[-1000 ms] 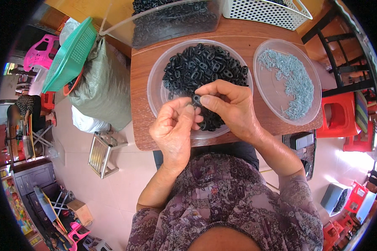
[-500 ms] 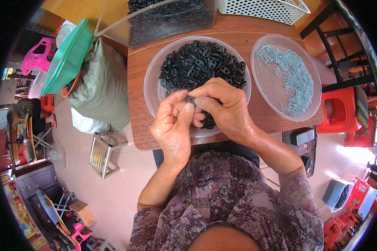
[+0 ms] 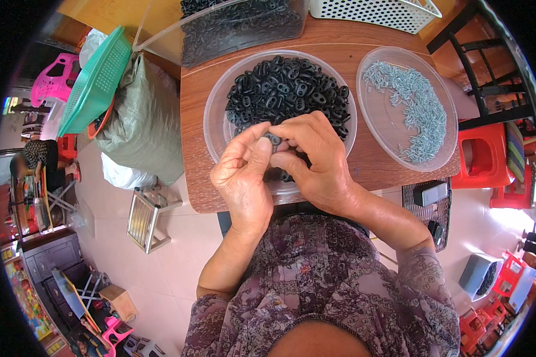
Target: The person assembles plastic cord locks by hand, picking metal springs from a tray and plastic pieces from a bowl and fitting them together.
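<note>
Between the fingertips of both hands is a small black oval piece with two holes (image 3: 273, 139). My left hand (image 3: 242, 178) pinches it from the left, thumb on its near side. My right hand (image 3: 323, 163) closes on it from the right, with index finger and thumb at its edge. Both hands are held over the near part of a round clear plastic tub (image 3: 214, 119). A heap of similar black pieces (image 3: 286, 89) lies in that tub. To the right, a clear round tray (image 3: 387, 131) bears many small silvery pins or screws (image 3: 426, 119).
Behind the tub stands a clear bin of black pieces (image 3: 244, 35), beside a white perforated basket (image 3: 375, 15). A stuffed grey-green sack (image 3: 146, 119) leans left of the wooden table (image 3: 193, 149). A metal-framed stool (image 3: 149, 220) and red stools (image 3: 482, 157) flank it.
The black piece has turned so that its two-holed face shows between the fingertips. My right hand's fingers have shifted slightly around it, and both hands remain over the tub.
</note>
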A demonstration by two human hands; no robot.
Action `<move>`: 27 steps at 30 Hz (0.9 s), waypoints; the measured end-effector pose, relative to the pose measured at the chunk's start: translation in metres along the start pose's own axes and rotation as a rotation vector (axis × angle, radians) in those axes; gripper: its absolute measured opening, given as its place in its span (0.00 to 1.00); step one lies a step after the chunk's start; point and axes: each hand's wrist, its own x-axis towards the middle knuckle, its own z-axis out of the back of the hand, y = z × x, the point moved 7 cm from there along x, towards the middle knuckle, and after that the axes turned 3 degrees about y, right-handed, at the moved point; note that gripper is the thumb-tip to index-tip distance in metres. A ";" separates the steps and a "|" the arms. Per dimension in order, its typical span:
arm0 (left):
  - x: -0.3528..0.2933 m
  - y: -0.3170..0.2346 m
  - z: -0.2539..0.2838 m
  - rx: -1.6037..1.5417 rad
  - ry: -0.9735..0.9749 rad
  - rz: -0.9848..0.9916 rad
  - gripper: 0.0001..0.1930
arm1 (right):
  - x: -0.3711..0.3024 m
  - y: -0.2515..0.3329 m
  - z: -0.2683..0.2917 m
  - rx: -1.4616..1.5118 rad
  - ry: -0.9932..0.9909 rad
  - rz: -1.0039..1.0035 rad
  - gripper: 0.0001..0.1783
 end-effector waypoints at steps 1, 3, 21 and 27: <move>-0.001 0.000 -0.001 -0.031 0.003 0.012 0.12 | 0.000 -0.001 0.000 0.000 -0.001 0.000 0.15; -0.001 0.000 0.001 -0.057 0.003 0.039 0.11 | 0.000 0.002 0.002 -0.078 -0.026 0.072 0.16; -0.002 -0.005 0.001 0.043 0.095 0.014 0.12 | -0.001 0.002 0.003 0.002 -0.036 0.109 0.16; -0.001 -0.003 0.000 -0.024 0.048 0.009 0.09 | -0.001 0.012 0.003 -0.113 -0.074 0.244 0.18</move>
